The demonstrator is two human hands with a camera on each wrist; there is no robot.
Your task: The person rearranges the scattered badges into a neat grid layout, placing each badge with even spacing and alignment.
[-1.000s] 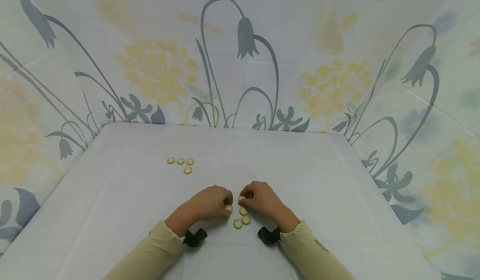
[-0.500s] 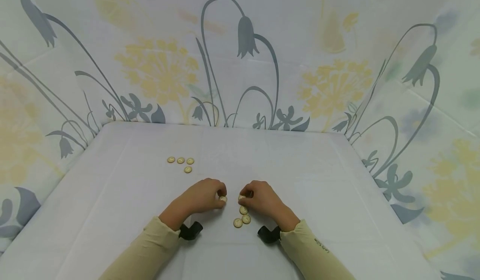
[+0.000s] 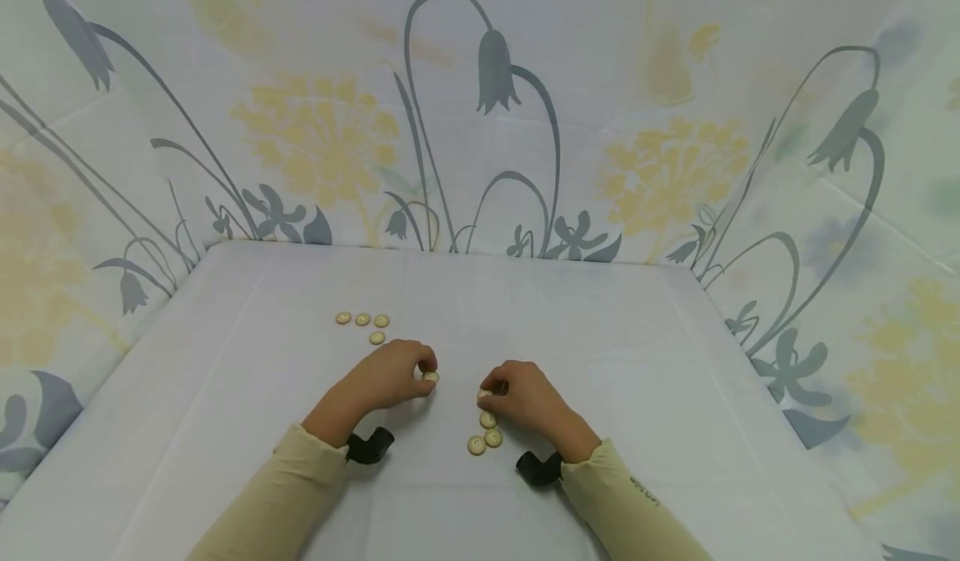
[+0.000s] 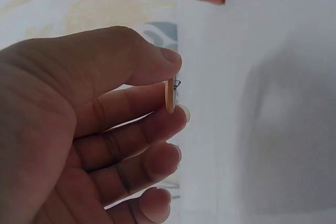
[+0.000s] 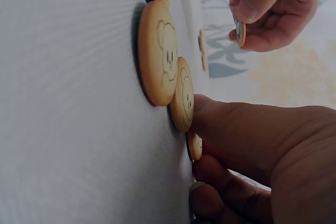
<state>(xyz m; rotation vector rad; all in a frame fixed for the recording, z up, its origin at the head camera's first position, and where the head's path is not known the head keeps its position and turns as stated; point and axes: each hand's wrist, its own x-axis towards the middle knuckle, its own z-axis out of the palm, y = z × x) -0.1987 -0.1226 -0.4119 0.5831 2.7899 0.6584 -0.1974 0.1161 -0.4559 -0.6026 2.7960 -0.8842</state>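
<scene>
My left hand (image 3: 384, 375) pinches a small round tan disc (image 4: 169, 95) between thumb and index finger, held on edge over the white table; its other fingers are loosely bent. To the right, my right hand (image 3: 527, 396) grips another disc (image 5: 196, 145) with thumb and fingertips, low at the table. Three more discs lie close below that hand: one (image 3: 488, 419) right by the fingers, one (image 3: 493, 438) under it and one (image 3: 477, 445) at its left. A bear face is drawn on the near disc (image 5: 157, 53) in the right wrist view.
Up and left of the left hand, three discs lie in a row, the middle one (image 3: 362, 319) between two others. A single disc (image 3: 377, 338) sits below the row's right end. White cloth covers the table (image 3: 600, 319); flower-printed fabric (image 3: 322, 144) rises behind and beside it.
My left hand has lifted a disc away from the group near the right hand and carried it up and left toward the row. The right hand has stayed in place.
</scene>
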